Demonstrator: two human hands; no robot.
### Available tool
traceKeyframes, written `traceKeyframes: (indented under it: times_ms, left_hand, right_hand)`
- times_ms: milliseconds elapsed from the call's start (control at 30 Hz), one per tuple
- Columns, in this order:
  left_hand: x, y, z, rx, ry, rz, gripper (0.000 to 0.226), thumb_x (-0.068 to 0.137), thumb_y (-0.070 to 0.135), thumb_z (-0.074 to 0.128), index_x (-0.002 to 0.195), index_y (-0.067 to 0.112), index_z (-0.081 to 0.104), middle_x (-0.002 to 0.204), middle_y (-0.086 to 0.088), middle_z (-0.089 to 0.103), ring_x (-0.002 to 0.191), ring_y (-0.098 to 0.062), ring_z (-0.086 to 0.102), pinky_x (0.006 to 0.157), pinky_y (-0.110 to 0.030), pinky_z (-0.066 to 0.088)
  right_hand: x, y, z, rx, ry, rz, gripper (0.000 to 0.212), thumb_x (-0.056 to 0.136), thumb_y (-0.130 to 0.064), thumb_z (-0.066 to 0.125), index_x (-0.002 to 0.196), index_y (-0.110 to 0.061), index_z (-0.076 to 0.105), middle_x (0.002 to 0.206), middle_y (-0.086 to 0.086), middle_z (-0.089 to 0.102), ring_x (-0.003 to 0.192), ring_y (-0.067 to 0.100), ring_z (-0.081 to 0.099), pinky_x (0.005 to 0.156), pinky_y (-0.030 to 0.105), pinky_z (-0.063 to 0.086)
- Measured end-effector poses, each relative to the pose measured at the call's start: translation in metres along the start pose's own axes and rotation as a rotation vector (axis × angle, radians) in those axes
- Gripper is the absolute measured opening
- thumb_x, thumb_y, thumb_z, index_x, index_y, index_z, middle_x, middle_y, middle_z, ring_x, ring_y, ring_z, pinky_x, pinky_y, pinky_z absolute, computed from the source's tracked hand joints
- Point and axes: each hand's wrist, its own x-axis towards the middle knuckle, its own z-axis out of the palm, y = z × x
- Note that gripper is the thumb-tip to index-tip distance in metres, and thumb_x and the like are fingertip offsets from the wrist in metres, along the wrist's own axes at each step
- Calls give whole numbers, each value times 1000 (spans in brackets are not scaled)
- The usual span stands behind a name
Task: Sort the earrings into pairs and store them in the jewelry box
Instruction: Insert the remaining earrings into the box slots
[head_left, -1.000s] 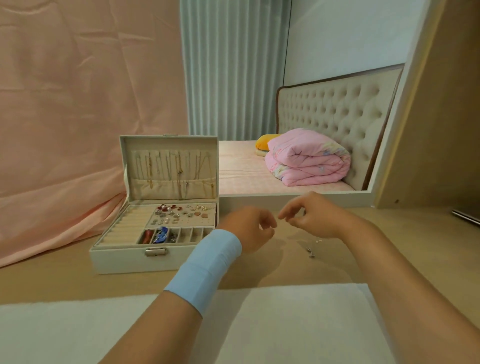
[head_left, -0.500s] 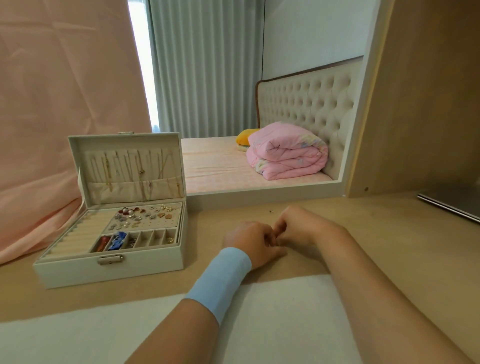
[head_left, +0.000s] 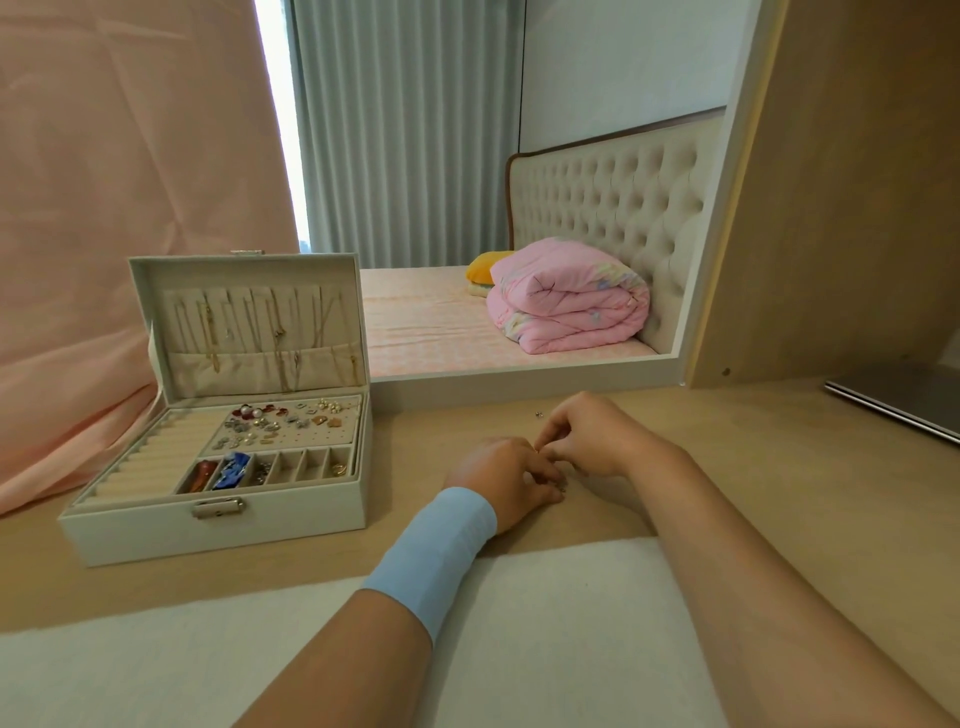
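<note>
one tiny silver earring (head_left: 538, 414) lies loose on the light wood bench (head_left: 779, 493), just beyond the right hand (head_left: 589, 436). stored earrings (head_left: 260, 426) sit on the holed beige panel (head_left: 311, 441) inside the open white jewelry box (head_left: 218, 530), at left, lid upright. the left hand (head_left: 501, 478), with a blue wristband (head_left: 431, 556), meets the right hand fingertip to fingertip. both sets of fingers are curled and pinched together; what they pinch is too small to tell. a white cloth (head_left: 545, 623) lies under the forearms.

A desk (head_left: 415, 525) strip separates jewelry box (head_left: 218, 532) from left hand (head_left: 506, 475); its raised lid (head_left: 249, 322) walls the far side.
</note>
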Motion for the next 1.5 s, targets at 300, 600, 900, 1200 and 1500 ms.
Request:
traceKeyframes:
  times_ms: [300, 600, 900, 1200, 1500]
  left_hand:
    - [-5, -15, -15, -169, 107, -157, 7, 86, 36, 64, 82, 36, 70, 85, 19, 62, 86, -9, 60, 80, -29, 53]
    - [-29, -46, -68, -216, 252, -140, 11, 88, 23, 62, 89, 33, 64, 91, 15, 65, 79, -7, 60, 66, -20, 45]
    - [-62, -105, -126, -301, 348, -135, 7, 92, 29, 66, 87, 31, 70, 86, 14, 66, 77, -8, 64, 71, -23, 48]
    - [-90, -155, -168, -520, 496, -204, 3, 88, 25, 72, 89, 28, 72, 81, 3, 71, 62, -11, 62, 65, -30, 56]
    - [-93, -172, -176, -461, 472, -210, 8, 90, 30, 68, 87, 23, 72, 74, 6, 67, 60, -8, 58, 70, -30, 57]
  right_hand:
    - [5, -5, 8, 127, 16, -68, 16, 79, -6, 79, 89, -18, 82, 71, -9, 70, 58, -3, 57, 51, 8, 41]
    - [-3, -50, 20, 266, -23, -140, 12, 80, -5, 79, 89, -13, 81, 83, -3, 78, 47, 13, 61, 53, 19, 47]
    - [9, -126, 37, 287, 6, -304, 13, 89, -16, 76, 97, -25, 81, 63, -13, 71, 49, 5, 56, 50, 19, 45]
    - [37, -200, 70, 339, 27, -390, 22, 89, -11, 75, 108, -20, 76, 84, -3, 75, 52, 20, 70, 51, 28, 55]
    - [47, -216, 80, 290, 56, -465, 32, 85, -14, 78, 110, -28, 64, 86, -3, 74, 44, 11, 60, 45, 21, 47]
